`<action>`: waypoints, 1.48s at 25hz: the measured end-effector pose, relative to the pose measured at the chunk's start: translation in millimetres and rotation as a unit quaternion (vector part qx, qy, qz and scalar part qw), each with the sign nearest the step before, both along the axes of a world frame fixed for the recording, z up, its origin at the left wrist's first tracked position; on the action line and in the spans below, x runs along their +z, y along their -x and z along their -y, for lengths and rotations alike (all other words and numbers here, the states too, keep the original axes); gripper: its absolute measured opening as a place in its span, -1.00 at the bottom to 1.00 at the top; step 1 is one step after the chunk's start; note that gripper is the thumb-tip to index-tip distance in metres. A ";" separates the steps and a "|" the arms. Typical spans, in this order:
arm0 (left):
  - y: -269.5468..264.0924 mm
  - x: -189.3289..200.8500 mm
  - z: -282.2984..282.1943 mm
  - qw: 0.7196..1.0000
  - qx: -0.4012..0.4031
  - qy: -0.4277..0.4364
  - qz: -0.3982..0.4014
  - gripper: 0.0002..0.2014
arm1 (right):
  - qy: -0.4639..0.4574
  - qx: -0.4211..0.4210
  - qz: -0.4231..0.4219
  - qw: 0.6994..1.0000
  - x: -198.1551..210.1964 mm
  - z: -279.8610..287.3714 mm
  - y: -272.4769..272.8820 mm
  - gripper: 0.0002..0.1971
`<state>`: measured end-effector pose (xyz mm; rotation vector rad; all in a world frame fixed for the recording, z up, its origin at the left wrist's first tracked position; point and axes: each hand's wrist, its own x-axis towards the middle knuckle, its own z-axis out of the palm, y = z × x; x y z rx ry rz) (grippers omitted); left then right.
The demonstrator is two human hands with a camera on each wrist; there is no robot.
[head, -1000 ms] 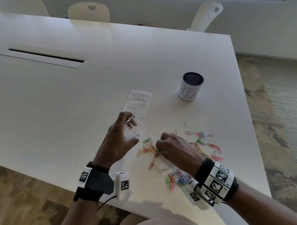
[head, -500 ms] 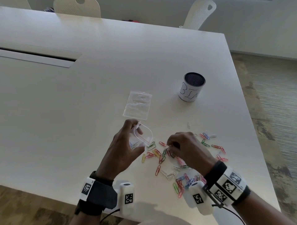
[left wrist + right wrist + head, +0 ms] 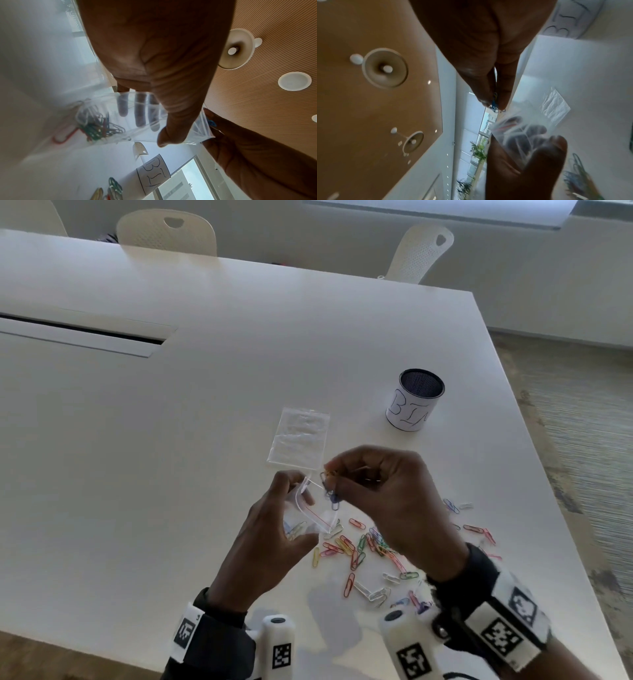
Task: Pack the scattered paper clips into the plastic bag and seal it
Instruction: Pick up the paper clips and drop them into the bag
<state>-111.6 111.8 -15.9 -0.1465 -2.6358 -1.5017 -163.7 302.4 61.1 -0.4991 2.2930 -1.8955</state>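
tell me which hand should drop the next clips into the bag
The right hand. Its fingers already pinch a few paper clips right above the open mouth of the plastic bag. The left hand is busy holding that bag open.

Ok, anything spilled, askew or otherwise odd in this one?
Nothing damaged. Loose paper clips lie scattered on the table, as the task expects. The left hand holds the plastic bag open; the right hand pinches clips at its mouth. A second bag lies flat beyond, unused.
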 end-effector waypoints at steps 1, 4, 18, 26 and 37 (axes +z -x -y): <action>0.2 0.4 0.2 1.000 0.003 -0.002 0.006 -0.36 | -0.026 0.010 -0.019 0.999 -3.8 6.5 -0.3 -0.89; 0.4 2.3 -0.1 1.000 0.009 -0.005 0.024 -0.35 | -0.090 0.034 -0.052 0.994 -12.5 14.5 -2.9 -0.89; -5.0 0.7 4.1 0.997 0.070 -0.011 -0.015 -0.44 | -0.270 0.046 -0.086 0.958 -39.2 -31.4 18.8 -0.90; -6.5 0.9 3.9 0.996 0.087 -0.012 -0.016 -0.39 | -0.389 0.248 -0.170 0.871 -79.4 -3.3 8.0 -0.79; -4.0 -1.3 2.4 0.997 0.072 -0.016 -0.008 -0.41 | -0.414 0.125 -0.137 0.891 -69.2 -84.9 48.4 -0.85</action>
